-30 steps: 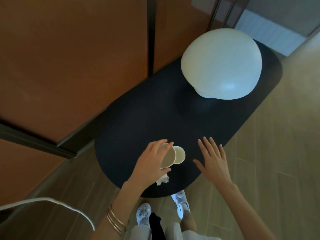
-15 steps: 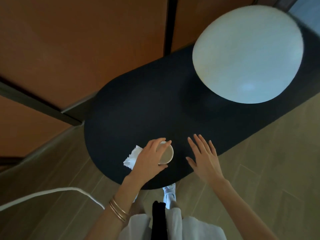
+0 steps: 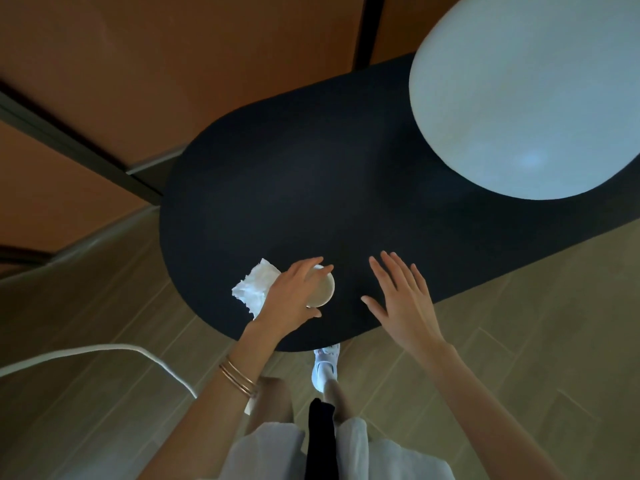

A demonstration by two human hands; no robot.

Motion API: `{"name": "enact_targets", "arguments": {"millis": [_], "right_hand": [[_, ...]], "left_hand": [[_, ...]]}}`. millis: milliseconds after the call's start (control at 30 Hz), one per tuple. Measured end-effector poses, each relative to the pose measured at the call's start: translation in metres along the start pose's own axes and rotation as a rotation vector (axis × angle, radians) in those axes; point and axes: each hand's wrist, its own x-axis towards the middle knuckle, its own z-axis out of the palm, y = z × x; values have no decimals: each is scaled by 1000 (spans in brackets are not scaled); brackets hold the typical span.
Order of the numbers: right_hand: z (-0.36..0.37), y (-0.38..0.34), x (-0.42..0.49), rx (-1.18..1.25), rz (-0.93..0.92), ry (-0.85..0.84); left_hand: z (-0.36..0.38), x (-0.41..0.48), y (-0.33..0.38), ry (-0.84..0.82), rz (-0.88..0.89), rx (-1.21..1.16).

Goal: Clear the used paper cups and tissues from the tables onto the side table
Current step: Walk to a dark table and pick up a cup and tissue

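Head view, looking down on a dark oval table (image 3: 277, 188) that stands against an orange-brown wall, with a large pale dome-shaped lamp shade (image 3: 526, 98) over its far right end.

Progress: delivery appears to be at the set-down stage. The left hand (image 3: 294, 299) is wrapped around a paper cup (image 3: 322, 287) near the table's near edge, fingers over the top and far side, thumb on the near side. Whether the cup's base is already resting on the surface cannot be told. Only one rim is visible; whether further cups are nested inside it cannot be told. A crumpled white tissue (image 3: 254, 287) lies on the table just left of that hand, partly hidden beneath it. The right hand (image 3: 401, 299) is spread flat and empty, fingers extended, low over the table to the right of the cup and apart from it.

Outstanding, by judgement: release of the cup. Whether other tables hold more items is not shown.

Condition of items: the cup is off-white, round-rimmed, undented where visible. The tissue is wrinkled and ragged-edged, light enough to shift easily.
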Motion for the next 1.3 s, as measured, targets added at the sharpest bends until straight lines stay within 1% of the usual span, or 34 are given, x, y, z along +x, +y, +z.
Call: {"name": "enact_targets", "arguments": {"millis": [67, 133, 367, 533, 733, 867, 1033, 1133, 1300], "right_hand": [[-4, 0, 1, -8, -26, -11], [-11, -2, 3, -13, -52, -17], [-48, -37, 22, -48, -206, -2], [-72, -89, 31, -81, -357, -11], [-74, -175, 19, -136, -599, -27], [-57, -245, -11, -142, -760, -74], [-29, -336, -79, -165, -939, -134], [-12, -391, -128, -149, -1038, -175], [15, -479, -210, -107, -1149, -253]], "left_hand": [[-4, -6, 0, -4, -2, 34], [-12, -16, 2, 30, -19, 73], [-61, -74, 6, 319, -125, 200], [-79, -137, -8, 422, -242, 254], [-69, -236, -29, 546, -469, 217], [-46, -316, -42, 621, -612, 162], [-11, -433, -51, 723, -776, 91], [10, -507, -52, 736, -864, 64], [42, -619, -59, 753, -966, 27]]}}
